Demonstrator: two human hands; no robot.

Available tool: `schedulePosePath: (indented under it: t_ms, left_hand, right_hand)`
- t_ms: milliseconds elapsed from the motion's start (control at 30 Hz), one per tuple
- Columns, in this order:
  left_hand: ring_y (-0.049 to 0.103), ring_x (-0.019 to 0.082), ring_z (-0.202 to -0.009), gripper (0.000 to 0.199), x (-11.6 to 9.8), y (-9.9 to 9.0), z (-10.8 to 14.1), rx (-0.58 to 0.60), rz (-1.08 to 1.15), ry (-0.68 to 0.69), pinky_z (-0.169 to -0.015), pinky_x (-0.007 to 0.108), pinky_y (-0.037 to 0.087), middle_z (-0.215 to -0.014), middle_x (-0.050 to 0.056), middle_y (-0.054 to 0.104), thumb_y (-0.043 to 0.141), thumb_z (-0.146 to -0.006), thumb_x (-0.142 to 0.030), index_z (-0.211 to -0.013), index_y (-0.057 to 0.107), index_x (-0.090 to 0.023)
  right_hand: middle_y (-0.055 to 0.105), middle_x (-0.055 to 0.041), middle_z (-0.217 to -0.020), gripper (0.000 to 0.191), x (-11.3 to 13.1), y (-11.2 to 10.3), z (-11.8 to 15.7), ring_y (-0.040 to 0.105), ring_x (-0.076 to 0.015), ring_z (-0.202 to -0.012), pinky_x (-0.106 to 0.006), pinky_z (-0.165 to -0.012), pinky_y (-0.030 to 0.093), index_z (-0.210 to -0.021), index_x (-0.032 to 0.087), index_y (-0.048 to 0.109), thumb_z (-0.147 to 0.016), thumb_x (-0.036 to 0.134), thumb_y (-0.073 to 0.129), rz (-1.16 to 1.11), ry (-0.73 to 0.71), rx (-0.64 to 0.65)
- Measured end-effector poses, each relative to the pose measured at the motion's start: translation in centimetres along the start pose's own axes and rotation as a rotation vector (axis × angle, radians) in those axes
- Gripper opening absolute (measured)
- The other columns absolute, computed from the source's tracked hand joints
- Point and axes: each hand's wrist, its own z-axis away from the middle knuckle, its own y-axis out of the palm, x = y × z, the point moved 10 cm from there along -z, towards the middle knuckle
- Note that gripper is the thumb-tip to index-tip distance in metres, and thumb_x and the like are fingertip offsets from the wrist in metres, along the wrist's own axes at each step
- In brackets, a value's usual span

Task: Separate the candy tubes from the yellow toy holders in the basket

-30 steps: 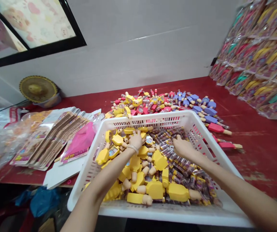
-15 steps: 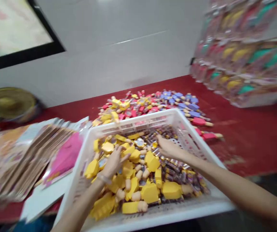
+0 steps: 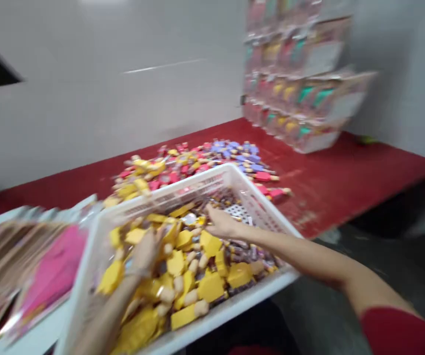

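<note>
A white plastic basket [image 3: 271, 212] holds many yellow toy pieces [image 3: 211, 287] with beige knobbed handles; some show round mirror faces. Small dark clear-wrapped pieces [image 3: 240, 252] lie along its right and far side. My left hand [image 3: 146, 254], blurred, is in the left part of the basket, its fingers closed at the edge of a yellow toy mirror [image 3: 170, 232]. Toward the far side, my right hand [image 3: 221, 223] reaches down with bent, closed fingers among the small dark pieces. Whatever its fingertips hold is hidden.
Behind the basket, a loose heap of yellow, pink and purple toys [image 3: 182, 162] lies on the red table [image 3: 330, 172]. Packaged sets [image 3: 289, 88] are stacked at the back right. Packs with brown card and pink parts [image 3: 55, 266] stand at the left.
The view has swung right, so the basket appears further left. My left fingers, spread over the yellow pieces before, have drawn in at one. My right hand stays among the dark pieces.
</note>
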Motion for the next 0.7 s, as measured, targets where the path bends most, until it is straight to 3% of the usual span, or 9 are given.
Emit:
schedulePosePath:
  t_ms: [133, 233, 433, 567, 700]
  left_hand:
    - [0.065, 0.027, -0.086, 0.049, 1.7, 2.4, -2.3, 0.099, 0.078, -0.199, -0.071, 0.03, 0.047, -0.091, 0.016, 0.067, 0.042, -0.087, -0.059, -0.093, 0.054, -0.012]
    - [0.065, 0.028, -0.089, 0.062, 2.4, 3.5, -2.1, 0.131, 0.123, -0.224, -0.072, 0.029, 0.047, -0.101, 0.018, 0.065, 0.058, -0.077, -0.061, -0.11, 0.048, -0.01]
    - [0.057, 0.032, -0.11, 0.076, -1.1, 3.4, -0.2, 0.114, 0.147, 0.014, -0.091, 0.037, 0.044, -0.125, 0.017, 0.053, 0.068, -0.072, -0.054, -0.131, 0.038, -0.015]
    - [0.048, 0.034, -0.119, 0.093, -2.5, 3.5, 0.8, 0.08, 0.159, 0.154, -0.101, 0.044, 0.037, -0.131, 0.019, 0.046, 0.074, -0.067, -0.045, -0.141, 0.027, -0.015]
    - [0.052, 0.034, -0.112, 0.079, -3.0, 3.9, 1.2, 0.103, 0.192, 0.217, -0.097, 0.043, 0.041, -0.124, 0.017, 0.051, 0.072, -0.069, -0.04, -0.136, 0.037, -0.015]
  right_hand:
    - [0.06, -0.005, -0.081, 0.019, -1.6, 1.8, -0.1, 0.056, -0.0195, -0.069, -0.026, -0.057, 0.027, -0.094, 0.019, 0.04, -0.084, 0.023, 0.055, 0.044, -0.065, 0.031]
    - [0.058, -0.0017, -0.076, 0.017, -1.9, 3.0, -0.4, 0.052, -0.0169, -0.064, -0.025, -0.055, 0.024, -0.091, 0.02, 0.04, -0.085, 0.027, 0.055, 0.057, -0.082, 0.043]
    - [0.056, -0.0008, -0.074, 0.016, -1.4, 3.4, 0.0, 0.05, -0.0161, -0.064, -0.025, -0.056, 0.025, -0.082, 0.021, 0.04, -0.089, 0.03, 0.052, 0.082, -0.145, 0.066]
    - [0.057, -0.0015, -0.075, 0.013, -1.3, 3.8, -0.1, 0.052, -0.0173, -0.066, -0.025, -0.058, 0.026, -0.086, 0.021, 0.042, -0.09, 0.03, 0.051, 0.106, -0.149, 0.109]
    - [0.057, -0.0011, -0.075, 0.011, -1.3, 4.3, -0.2, 0.051, -0.0169, -0.065, -0.025, -0.058, 0.026, -0.087, 0.021, 0.043, -0.091, 0.028, 0.05, 0.103, -0.171, 0.143]
